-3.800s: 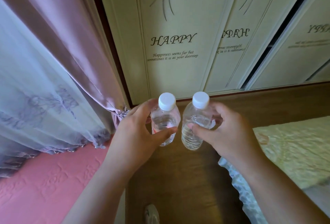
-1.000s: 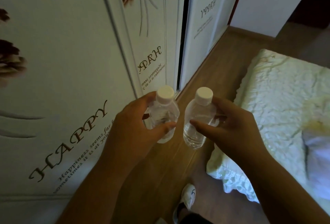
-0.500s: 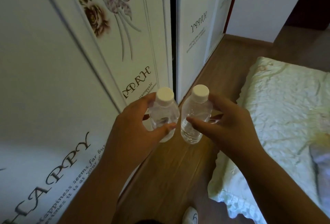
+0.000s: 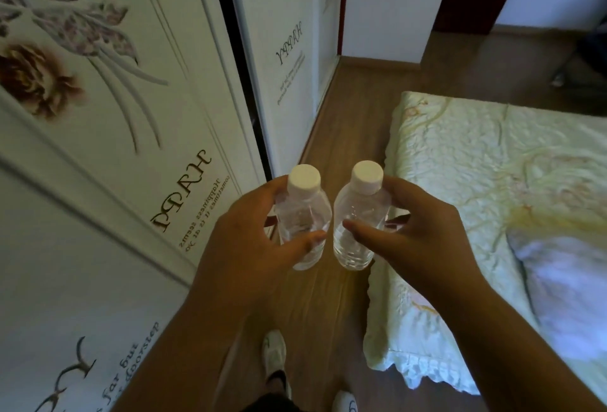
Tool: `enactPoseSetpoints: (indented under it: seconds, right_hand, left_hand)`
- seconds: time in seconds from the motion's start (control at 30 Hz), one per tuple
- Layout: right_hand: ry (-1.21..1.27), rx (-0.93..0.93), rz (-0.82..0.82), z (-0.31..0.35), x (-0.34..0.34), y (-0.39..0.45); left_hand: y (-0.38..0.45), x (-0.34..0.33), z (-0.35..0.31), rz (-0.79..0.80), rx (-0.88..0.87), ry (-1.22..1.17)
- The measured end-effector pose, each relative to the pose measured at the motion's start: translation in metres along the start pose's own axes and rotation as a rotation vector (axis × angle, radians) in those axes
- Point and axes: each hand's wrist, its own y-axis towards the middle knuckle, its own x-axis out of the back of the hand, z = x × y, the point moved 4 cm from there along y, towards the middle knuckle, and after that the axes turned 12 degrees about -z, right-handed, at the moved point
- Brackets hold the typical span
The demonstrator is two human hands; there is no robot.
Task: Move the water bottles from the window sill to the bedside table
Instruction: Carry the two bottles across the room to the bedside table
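Two clear water bottles, white-capped, carried chest-high over the wooden floor (image 4: 315, 309) between wardrobe doors (image 4: 138, 135) and bed (image 4: 492, 162). Left bottle (image 4: 303, 227) gripped by the left hand (image 4: 253, 247); right bottle (image 4: 356, 224) pinched by the right hand (image 4: 414, 240), fingers curled round each. Long axes near vertical, caps up, tilted slightly apart. Risk: smooth plastic slipping, or bottles knocking together. Bedside table not in view.

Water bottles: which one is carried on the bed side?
The bottle in the right hand, the right bottle. It is next to the bed. The left bottle, gripped by the left hand, is on the wardrobe door side.
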Motion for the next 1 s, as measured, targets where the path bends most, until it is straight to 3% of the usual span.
enactPoseSetpoints:
  seconds: [0.6, 1.0]
  right_hand:
    - [-0.114, -0.088, -0.304, 0.032, -0.068, 0.104]
    - [-0.127, -0.155, -0.303, -0.005, -0.082, 0.160]
  left_hand:
    - [0.184, -0.007, 0.060, 0.143, -0.142, -0.109]
    - [0.246, -0.054, 0.076, 0.229, -0.119, -0.093]
